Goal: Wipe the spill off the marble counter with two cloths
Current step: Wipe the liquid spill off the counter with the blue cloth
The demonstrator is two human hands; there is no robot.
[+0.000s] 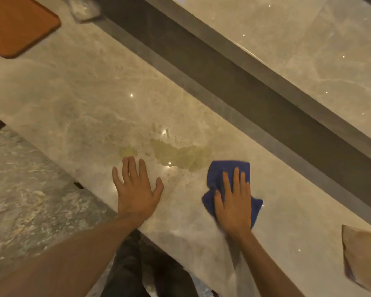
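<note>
No legible txt anywhere.

counter [84,99]: polished marble, glossy, veined | cloth [217,174]: blue, soft matt fabric | spill [180,155]: wet yellowish sheen | board [17,24]: matt orange-brown

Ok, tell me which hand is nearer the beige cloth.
Right. The right hand presses the blue cloth, left of the beige cloth; the left hand lies farther left.

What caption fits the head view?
Right hand presses blue cloth beside yellowish spill; left hand flat on marble counter.
</note>
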